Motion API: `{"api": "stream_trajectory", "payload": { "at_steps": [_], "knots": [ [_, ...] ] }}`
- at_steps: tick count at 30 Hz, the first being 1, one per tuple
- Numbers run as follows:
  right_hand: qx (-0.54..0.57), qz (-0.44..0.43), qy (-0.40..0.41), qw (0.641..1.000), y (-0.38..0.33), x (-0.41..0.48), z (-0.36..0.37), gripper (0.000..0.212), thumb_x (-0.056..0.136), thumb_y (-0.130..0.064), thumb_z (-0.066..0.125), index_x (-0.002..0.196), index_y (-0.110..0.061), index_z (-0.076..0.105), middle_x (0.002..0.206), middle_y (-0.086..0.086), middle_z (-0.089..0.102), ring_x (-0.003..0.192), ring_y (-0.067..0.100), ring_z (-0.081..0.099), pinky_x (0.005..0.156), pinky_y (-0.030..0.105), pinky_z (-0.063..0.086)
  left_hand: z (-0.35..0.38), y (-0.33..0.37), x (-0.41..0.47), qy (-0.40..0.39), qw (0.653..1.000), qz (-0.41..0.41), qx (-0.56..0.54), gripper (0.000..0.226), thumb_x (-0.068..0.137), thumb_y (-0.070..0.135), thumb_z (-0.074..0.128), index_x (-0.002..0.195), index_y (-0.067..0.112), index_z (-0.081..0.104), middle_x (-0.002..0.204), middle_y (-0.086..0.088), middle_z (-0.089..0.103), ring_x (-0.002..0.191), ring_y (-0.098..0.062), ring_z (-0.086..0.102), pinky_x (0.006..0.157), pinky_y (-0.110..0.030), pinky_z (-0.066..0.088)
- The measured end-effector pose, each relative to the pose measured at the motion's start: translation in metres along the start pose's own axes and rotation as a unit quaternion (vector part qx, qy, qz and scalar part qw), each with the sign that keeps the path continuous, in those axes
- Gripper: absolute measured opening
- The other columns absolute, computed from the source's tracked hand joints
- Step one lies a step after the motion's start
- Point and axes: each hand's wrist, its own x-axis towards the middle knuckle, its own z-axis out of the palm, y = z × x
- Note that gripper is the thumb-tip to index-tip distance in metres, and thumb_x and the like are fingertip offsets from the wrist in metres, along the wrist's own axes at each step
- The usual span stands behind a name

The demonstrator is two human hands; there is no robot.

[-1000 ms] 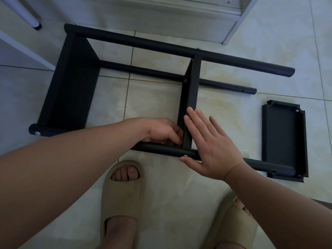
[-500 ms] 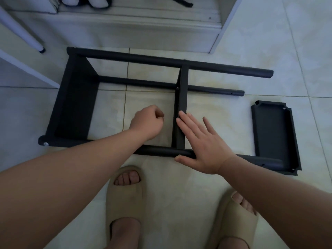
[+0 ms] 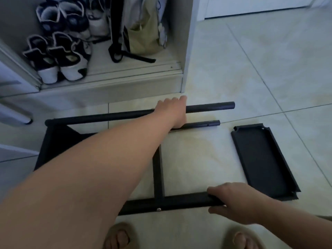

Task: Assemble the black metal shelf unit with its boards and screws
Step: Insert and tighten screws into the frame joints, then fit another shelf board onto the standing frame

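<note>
The black shelf frame (image 3: 100,116) lies on its side on a pale tiled floor (image 3: 251,69), its long axis running from 9 to 3 o'clock and the open pole ends pointing to 3 o'clock. Three poles show. Two boards are fitted, an end board (image 3: 53,150) at 9 o'clock and a middle board (image 3: 158,177). One screw head (image 3: 158,209) sits in the near pole (image 3: 179,200).

The left hand (image 3: 172,112) curls over the far pole (image 3: 210,106), and the right hand (image 3: 233,202) grasps the near pole. One loose board (image 3: 264,159) lies flat at 3 o'clock, well apart from the middle board.

At 12 o'clock an open closet (image 3: 186,51) holds sneakers (image 3: 70,69) and a bag (image 3: 143,36). Two slippers (image 3: 118,234) stand at 6 o'clock.
</note>
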Motion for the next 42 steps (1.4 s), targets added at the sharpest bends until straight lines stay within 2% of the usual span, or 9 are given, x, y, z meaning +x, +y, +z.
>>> {"api": "stream_trajectory", "payload": {
  "at_steps": [3, 8, 13, 20, 24, 28, 31, 35, 42],
  "knots": [
    [-0.03, -0.041, 0.052, 0.997, 0.014, 0.003, 0.006, 0.032, 0.097, -0.066, 0.04, 0.108, -0.035, 0.042, 0.106, -0.008, 0.061, 0.093, 0.022, 0.061, 0.071, 0.035, 0.038, 0.005, -0.001, 0.024, -0.045, 0.999, -0.007, -0.02, 0.029, 0.097, 0.017, 0.046, 0.126, 0.022, 0.048, 0.116, -0.006, 0.058, 0.096, -0.026, 0.054, 0.077, -0.038, 0.04],
    [-0.081, -0.04, 0.124, 0.988, 0.024, -0.011, -0.011, 0.037, 0.099, -0.067, 0.032, 0.112, -0.035, 0.043, 0.109, -0.011, 0.059, 0.098, 0.019, 0.06, 0.079, 0.039, 0.049, -0.027, -0.013, 0.013, 0.012, 0.996, 0.004, -0.087, 0.028, 0.101, 0.017, 0.047, 0.129, 0.021, 0.051, 0.113, -0.007, 0.059, 0.099, -0.028, 0.057, 0.083, -0.04, 0.048],
    [-0.141, -0.028, 0.193, 0.971, 0.004, -0.054, -0.061, 0.038, 0.1, -0.064, 0.033, 0.117, -0.033, 0.049, 0.115, -0.013, 0.059, 0.107, 0.016, 0.058, 0.086, 0.034, 0.041, -0.103, -0.026, -0.048, 0.116, 0.98, 0.022, -0.161, 0.03, 0.1, 0.013, 0.048, 0.128, 0.02, 0.053, 0.108, -0.005, 0.059, 0.094, -0.026, 0.056, 0.076, -0.036, 0.045],
    [-0.287, 0.039, 0.309, 0.906, -0.046, -0.124, -0.123, 0.034, 0.07, -0.052, 0.086, 0.084, -0.026, 0.07, 0.075, -0.009, 0.064, 0.071, 0.02, 0.063, 0.065, 0.035, 0.048, -0.181, -0.045, -0.161, 0.237, 0.943, 0.027, -0.233, 0.035, 0.102, 0.011, 0.051, 0.137, 0.018, 0.048, 0.116, 0.001, 0.053, 0.099, -0.017, 0.05, 0.081, -0.027, 0.036],
    [-0.333, 0.05, 0.396, 0.854, -0.066, -0.151, -0.148, 0.036, 0.06, -0.038, 0.094, 0.079, -0.019, 0.069, 0.072, -0.001, 0.061, 0.071, 0.028, 0.061, 0.087, 0.045, 0.044, -0.207, -0.061, -0.216, 0.27, 0.92, 0.0, -0.284, 0.04, 0.1, 0.006, 0.052, 0.136, 0.022, 0.047, 0.114, 0.0, 0.058, 0.099, -0.019, 0.055, 0.077, -0.025, 0.04],
    [-0.389, 0.066, 0.476, 0.786, -0.084, -0.173, -0.178, 0.023, 0.069, -0.019, 0.086, 0.084, -0.013, 0.069, 0.083, 0.007, 0.064, 0.091, 0.035, 0.064, 0.113, 0.057, 0.027, -0.214, -0.075, -0.264, 0.331, 0.874, -0.034, -0.353, 0.038, 0.096, 0.0, 0.055, 0.125, 0.026, 0.051, 0.105, 0.003, 0.062, 0.097, -0.016, 0.058, 0.085, -0.026, 0.042],
    [-0.413, 0.067, 0.508, 0.753, -0.095, -0.188, -0.193, 0.017, 0.071, -0.004, 0.075, 0.086, -0.009, 0.07, 0.094, 0.012, 0.065, 0.113, 0.038, 0.06, 0.12, 0.062, 0.012, -0.2, -0.078, -0.296, 0.375, 0.836, -0.061, -0.395, 0.039, 0.094, 0.0, 0.058, 0.113, 0.032, 0.051, 0.094, 0.012, 0.062, 0.088, -0.002, 0.056, 0.071, -0.016, 0.036],
    [-0.449, 0.085, 0.511, 0.728, -0.107, -0.203, -0.203, 0.034, 0.077, -0.004, 0.039, 0.091, -0.006, 0.07, 0.115, 0.02, 0.062, 0.133, 0.042, 0.047, 0.122, 0.062, -0.006, -0.167, -0.072, -0.323, 0.401, 0.785, -0.109, -0.46, 0.04, 0.09, -0.003, 0.06, 0.105, 0.034, 0.053, 0.09, 0.014, 0.063, 0.087, 0.002, 0.057, 0.067, -0.016, 0.035],
    [-0.487, 0.084, 0.517, 0.699, -0.119, -0.211, -0.201, 0.038, 0.078, -0.005, 0.034, 0.095, -0.004, 0.069, 0.131, 0.021, 0.055, 0.142, 0.038, 0.039, 0.117, 0.069, -0.009, -0.119, -0.063, -0.34, 0.383, 0.751, -0.16, -0.513, 0.04, 0.089, -0.003, 0.06, 0.101, 0.034, 0.057, 0.092, 0.016, 0.063, 0.083, 0.002, 0.058, 0.063, -0.012, 0.036]
  ]
}}
